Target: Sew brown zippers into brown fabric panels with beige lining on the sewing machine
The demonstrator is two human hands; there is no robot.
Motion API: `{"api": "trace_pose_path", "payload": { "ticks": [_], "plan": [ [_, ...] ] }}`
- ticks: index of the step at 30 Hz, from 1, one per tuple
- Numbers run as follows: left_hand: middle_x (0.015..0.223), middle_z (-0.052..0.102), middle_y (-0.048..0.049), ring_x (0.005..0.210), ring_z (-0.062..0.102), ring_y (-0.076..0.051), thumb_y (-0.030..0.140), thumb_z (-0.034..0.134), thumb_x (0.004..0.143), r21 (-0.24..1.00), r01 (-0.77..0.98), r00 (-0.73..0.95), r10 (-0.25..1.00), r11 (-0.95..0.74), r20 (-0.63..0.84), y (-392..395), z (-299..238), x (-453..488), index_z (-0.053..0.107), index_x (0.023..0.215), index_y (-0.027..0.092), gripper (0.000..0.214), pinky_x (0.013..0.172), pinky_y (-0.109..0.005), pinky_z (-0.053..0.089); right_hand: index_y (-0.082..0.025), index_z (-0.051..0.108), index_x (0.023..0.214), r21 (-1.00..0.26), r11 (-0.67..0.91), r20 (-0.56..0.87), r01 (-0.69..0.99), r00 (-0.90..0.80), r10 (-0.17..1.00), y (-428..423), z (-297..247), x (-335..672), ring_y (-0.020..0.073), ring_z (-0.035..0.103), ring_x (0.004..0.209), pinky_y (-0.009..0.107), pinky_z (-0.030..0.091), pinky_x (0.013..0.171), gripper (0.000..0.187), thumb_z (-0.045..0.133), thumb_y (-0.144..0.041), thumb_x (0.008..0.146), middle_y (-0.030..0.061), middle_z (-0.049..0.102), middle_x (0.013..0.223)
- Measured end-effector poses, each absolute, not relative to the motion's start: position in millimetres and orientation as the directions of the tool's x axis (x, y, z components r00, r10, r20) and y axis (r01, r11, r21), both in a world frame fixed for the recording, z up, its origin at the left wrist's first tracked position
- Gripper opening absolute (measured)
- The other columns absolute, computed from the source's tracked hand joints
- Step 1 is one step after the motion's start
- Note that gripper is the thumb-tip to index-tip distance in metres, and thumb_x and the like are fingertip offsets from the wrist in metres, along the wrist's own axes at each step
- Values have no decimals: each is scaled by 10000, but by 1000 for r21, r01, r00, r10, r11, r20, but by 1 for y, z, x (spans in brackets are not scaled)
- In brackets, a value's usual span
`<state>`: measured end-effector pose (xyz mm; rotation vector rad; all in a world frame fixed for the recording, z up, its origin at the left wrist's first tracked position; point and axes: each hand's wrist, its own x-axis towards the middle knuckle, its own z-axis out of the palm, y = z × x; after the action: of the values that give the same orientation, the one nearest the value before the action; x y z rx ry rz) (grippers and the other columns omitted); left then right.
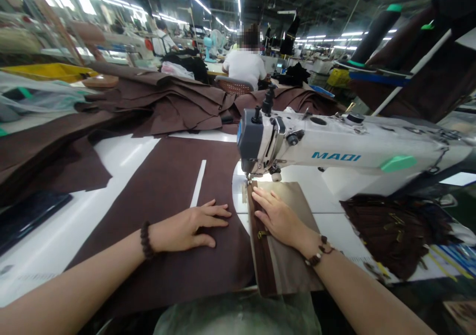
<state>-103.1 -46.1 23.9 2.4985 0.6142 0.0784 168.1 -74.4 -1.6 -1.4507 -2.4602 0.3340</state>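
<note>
My left hand (195,226) lies flat on a large dark brown fabric panel (148,201), its fingers stretched toward the sewing machine. A narrow slot (199,182) in that panel shows the white table beneath. With fingers extended, my right hand (277,213) presses on a beige fabric piece (297,251) that has a dark brown zipper (266,260) along its left edge. A brass zipper pull (262,234) sits by my thumb. The zipper's far end lies at the presser foot (249,179) of the white sewing machine (334,141); the needle itself is too small to make out.
Stacked brown fabric panels (178,97) lie behind the machine. At left is a dark phone-like slab (33,216). Brown zippers (390,231) are heaped at right, and dark rolls (375,37) stand above. Ahead, a person in a white shirt (245,67) sits facing away.
</note>
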Motion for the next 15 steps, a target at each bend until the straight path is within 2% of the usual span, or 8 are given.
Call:
{"api": "trace_pose_path", "payload": {
  "ticks": [2, 4, 6, 8, 10, 12, 15],
  "plan": [
    [1357, 426, -112, 1295, 329, -249, 442, 510, 863, 466, 483, 848, 528, -742, -39, -60, 23, -102, 495, 1260, 195, 468, 1103, -466, 171, -155, 376, 1331, -325, 474, 117, 819, -462, 879, -74, -3, 168, 175, 285, 1313, 431, 248, 1106, 445, 361, -266, 901, 65, 335, 1412],
    [1397, 351, -154, 1315, 274, -296, 560, 510, 813, 383, 561, 802, 597, -734, -32, -81, 21, -98, 433, 1312, 156, 646, 1098, -505, 140, -154, 379, 1329, -320, 474, 120, 820, -461, 879, -73, -4, 168, 173, 284, 1313, 428, 253, 1104, 443, 360, -267, 901, 64, 336, 1412],
    [1441, 229, -184, 1331, 195, -346, 651, 570, 708, 345, 582, 802, 591, -737, -91, -103, 17, -94, 315, 1377, 130, 885, 1084, -548, 113, -156, 381, 1327, -311, 476, 124, 822, -462, 878, -73, -5, 168, 168, 283, 1313, 421, 252, 1106, 440, 359, -264, 901, 58, 338, 1411],
    [1461, 142, -175, 1339, 141, -359, 628, 625, 673, 349, 583, 808, 568, -733, -157, -119, 13, -92, 218, 1411, 146, 971, 1074, -568, 102, -159, 381, 1328, -303, 478, 125, 824, -463, 878, -73, -5, 168, 164, 284, 1312, 416, 251, 1107, 439, 357, -265, 902, 53, 337, 1411],
    [1472, 136, -125, 1345, 142, -335, 508, 639, 725, 388, 577, 813, 551, -719, -187, -125, 9, -96, 191, 1418, 204, 880, 1080, -560, 97, -159, 378, 1329, -299, 476, 123, 827, -461, 879, -73, -5, 168, 163, 281, 1314, 417, 252, 1106, 440, 356, -262, 902, 53, 330, 1415],
    [1469, 200, -51, 1342, 194, -286, 350, 564, 807, 475, 551, 823, 542, -686, -171, -123, 8, -105, 212, 1410, 278, 702, 1096, -522, 126, -155, 378, 1329, -299, 470, 114, 830, -458, 881, -73, -4, 168, 166, 276, 1317, 421, 256, 1103, 441, 356, -258, 901, 56, 323, 1419],
    [1420, 331, 35, 1303, 313, -221, 224, 372, 883, 634, 553, 751, 653, -540, -99, -109, 15, -113, 264, 1384, 348, 528, 1085, -426, 262, -144, 384, 1323, -298, 465, 97, 834, -458, 884, -73, -2, 167, 176, 277, 1317, 434, 260, 1097, 442, 360, -256, 897, 65, 324, 1417]
  ]
}}
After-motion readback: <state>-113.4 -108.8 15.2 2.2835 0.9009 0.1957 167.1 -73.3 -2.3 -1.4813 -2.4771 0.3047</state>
